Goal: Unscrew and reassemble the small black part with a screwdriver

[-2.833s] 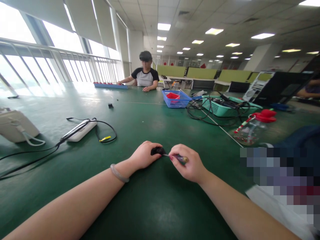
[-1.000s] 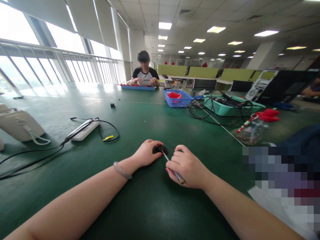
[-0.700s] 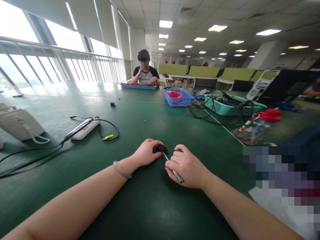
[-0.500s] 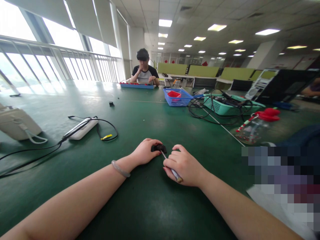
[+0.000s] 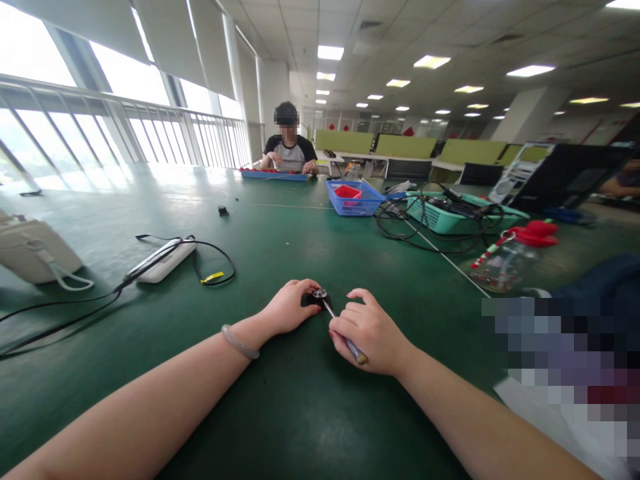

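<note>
the left hand [image 5: 287,310] rests on the green counter [image 5: 300,247] close in front of the person, its grip pinching a small black part [image 5: 314,299] against the surface; a pale bangle [image 5: 240,342] sits on that wrist. just to the right, the right hand [image 5: 373,333] has its grip curled tight around a slim screwdriver [image 5: 330,310], the handle end poking out below the fingers and the metal shaft slanting up and left until its tip touches the top of the black part. the two hands lie just beside each other, nearly touching.

further left on the counter lie a white power strip [image 5: 163,260] with a black cable [image 5: 215,257] looped by it, and a white device [image 5: 33,250] at the edge. to the right a clear bottle with a red lid [image 5: 505,260] lies on its side. beyond are a blue basket [image 5: 355,199] and a teal basket [image 5: 450,217] with tangled cords. another person [image 5: 290,150] sits at the far end.
</note>
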`<act>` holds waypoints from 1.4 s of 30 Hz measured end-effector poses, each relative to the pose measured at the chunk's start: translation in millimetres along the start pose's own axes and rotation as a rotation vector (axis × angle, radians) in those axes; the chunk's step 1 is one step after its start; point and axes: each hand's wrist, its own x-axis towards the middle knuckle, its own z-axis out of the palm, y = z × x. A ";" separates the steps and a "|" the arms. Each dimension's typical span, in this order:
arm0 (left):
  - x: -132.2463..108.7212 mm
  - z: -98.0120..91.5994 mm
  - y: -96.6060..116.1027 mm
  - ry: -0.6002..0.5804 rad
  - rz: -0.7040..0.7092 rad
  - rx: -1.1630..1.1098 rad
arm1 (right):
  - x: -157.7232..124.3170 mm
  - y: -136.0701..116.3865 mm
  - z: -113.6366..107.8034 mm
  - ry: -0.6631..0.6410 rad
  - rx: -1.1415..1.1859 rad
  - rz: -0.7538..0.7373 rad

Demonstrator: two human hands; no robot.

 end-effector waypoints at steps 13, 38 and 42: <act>-0.4 -0.4 0.0 -0.001 0.007 0.007 | -0.6 1.9 2.4 -0.003 0.004 0.062; -2.4 2.5 -2.9 0.003 0.036 0.060 | -0.2 -0.7 4.0 0.020 0.045 0.040; -1.9 2.4 -3.1 -0.003 0.043 0.066 | 0.2 -1.1 5.8 0.010 0.048 0.051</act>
